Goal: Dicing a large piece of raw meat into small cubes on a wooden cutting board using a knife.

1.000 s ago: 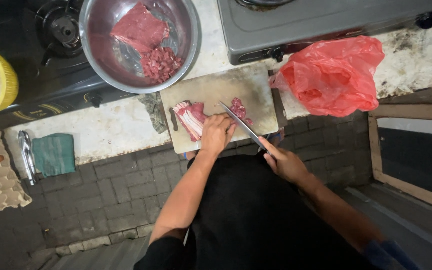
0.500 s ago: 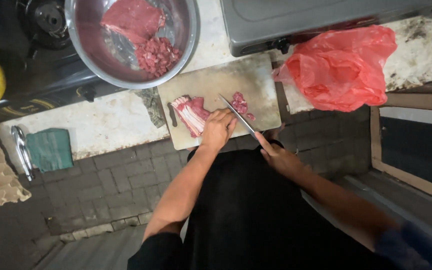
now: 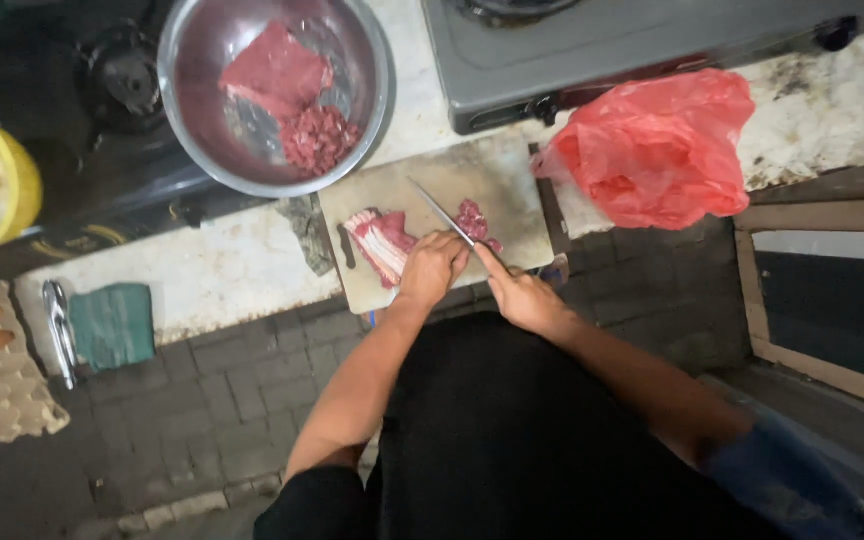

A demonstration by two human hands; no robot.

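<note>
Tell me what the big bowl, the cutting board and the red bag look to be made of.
The bowl looks like polished metal, probably steel: grey and mirror-like. The cutting board seems wood or worn plastic: pale, matte and stained. The red bag looks like thin plastic film: crinkled, glossy, slightly see-through.

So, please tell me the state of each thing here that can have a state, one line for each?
left hand: pressing on the meat strip
right hand: gripping the knife
knife: held, blade over the board
meat strip: raw, partly cut
cutting board: flat on the counter
metal bowl: holds a meat slab and cut pieces
red bag: crumpled
egg tray: mostly empty
</note>
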